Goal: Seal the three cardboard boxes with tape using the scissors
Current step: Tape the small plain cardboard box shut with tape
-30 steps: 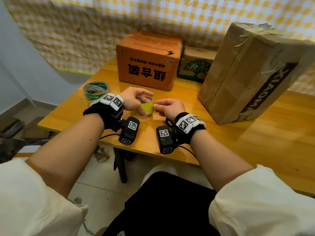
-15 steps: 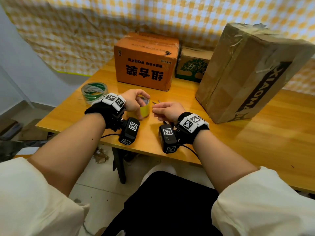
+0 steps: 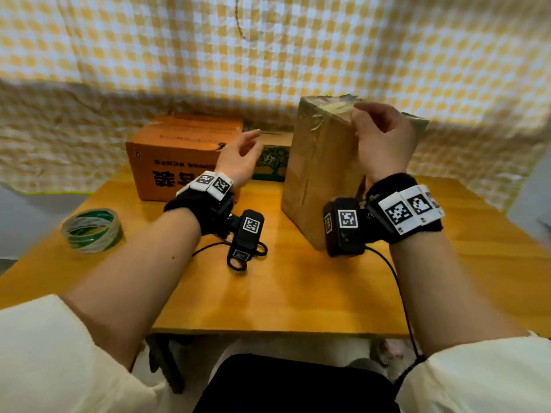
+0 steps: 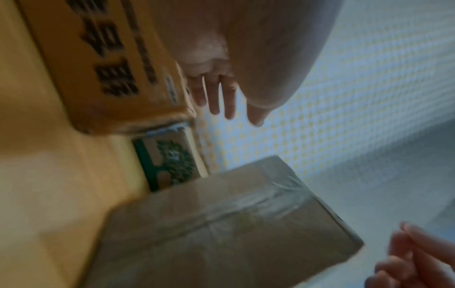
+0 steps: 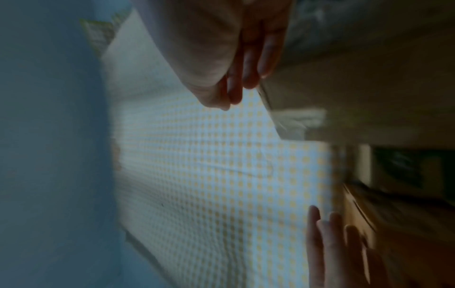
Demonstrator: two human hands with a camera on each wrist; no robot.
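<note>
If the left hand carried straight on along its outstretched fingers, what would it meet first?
Probably the small green-printed box: the left hand is open, with fingers aimed up and right over it, toward the tall brown box. Depth is unclear, so it might pass above and reach the checkered cloth.

Glossy honey-coloured wooden table [image 3: 268, 296], bearing a roll of clear tape with a green core [image 3: 91, 230] near its left edge, a low orange printed cardboard carton [image 3: 176, 162] at the back, a small green tree-printed box [image 3: 272, 162] beside it, and a tall plain brown cardboard box [image 3: 316, 180] standing upright right of centre.
</note>
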